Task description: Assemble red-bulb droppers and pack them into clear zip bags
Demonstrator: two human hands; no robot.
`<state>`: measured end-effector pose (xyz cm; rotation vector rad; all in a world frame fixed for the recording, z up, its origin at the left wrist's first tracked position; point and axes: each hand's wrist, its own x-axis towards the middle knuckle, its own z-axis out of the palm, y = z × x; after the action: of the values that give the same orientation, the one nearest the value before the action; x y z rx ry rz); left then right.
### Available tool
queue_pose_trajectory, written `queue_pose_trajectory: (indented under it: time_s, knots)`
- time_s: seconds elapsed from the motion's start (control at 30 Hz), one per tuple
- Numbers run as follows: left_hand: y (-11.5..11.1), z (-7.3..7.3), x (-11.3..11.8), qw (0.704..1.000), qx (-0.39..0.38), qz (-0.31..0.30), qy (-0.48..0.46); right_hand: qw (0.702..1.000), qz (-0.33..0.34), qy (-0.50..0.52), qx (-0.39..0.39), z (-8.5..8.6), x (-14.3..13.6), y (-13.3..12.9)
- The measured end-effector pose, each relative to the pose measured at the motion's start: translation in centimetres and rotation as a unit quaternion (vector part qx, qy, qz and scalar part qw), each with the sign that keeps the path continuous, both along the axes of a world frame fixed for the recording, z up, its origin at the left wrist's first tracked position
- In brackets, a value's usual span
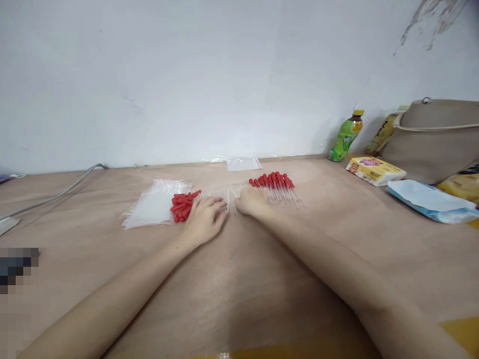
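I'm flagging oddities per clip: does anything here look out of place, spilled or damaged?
Yes: the wall has dark, streaky marks at upper right, odd against its pale surface. A pixelated patch at the left edge hides what lies there.

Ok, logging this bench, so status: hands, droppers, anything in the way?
Left hand at left pile of red-bulbed droppers; right hand by right row. Grips unclear. Plastic bags beside left pile, apart from hands.

A plain, pale bluish-white wall (187,75) spans the back, with brownish streaks (434,25) marking its upper right. Against it sits a tabletop (209,279) with a tan, slightly glossy surface, yellow strips (464,334) showing near its front. Light is soft and even, with a blurred shadow (258,289) darkening the near middle.
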<state>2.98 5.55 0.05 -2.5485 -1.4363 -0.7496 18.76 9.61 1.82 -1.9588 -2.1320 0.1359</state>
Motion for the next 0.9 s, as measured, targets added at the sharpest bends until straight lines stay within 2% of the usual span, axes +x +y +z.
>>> queue_pose_trajectory:
  time_s: [0.13,0.23,0.37,0.5,0.6,0.77,0.9]
  knots:
    - [2.6,2.4,-2.9,0.996,-0.027,0.079,-0.009,1.0,0.002,0.005,-0.003,0.4,0.4,-0.3]
    - [4.9,3.9,-5.0,0.984,-0.049,0.171,0.014,0.999,0.022,0.007,0.027,0.7,1.6,-1.3]
    - [7.8,4.8,-5.8,0.947,-0.173,0.253,0.094,0.99,0.08,0.012,0.115,-0.1,4.0,-2.9]
    - [9.5,4.8,-5.2,0.927,-0.235,0.27,0.108,0.964,0.154,0.023,0.216,-2.2,6.1,-3.5]
    - [9.9,4.8,-4.7,0.92,-0.264,0.273,0.099,0.951,0.171,0.038,0.256,-3.4,6.9,-3.6]
    - [9.8,5.3,-5.0,0.916,-0.29,0.272,0.049,0.936,0.193,0.072,0.284,-3.9,7.3,-4.0]
    - [9.3,5.6,-5.4,0.932,-0.248,0.265,-0.012,0.932,0.204,0.121,0.275,-4.0,7.3,-4.0]
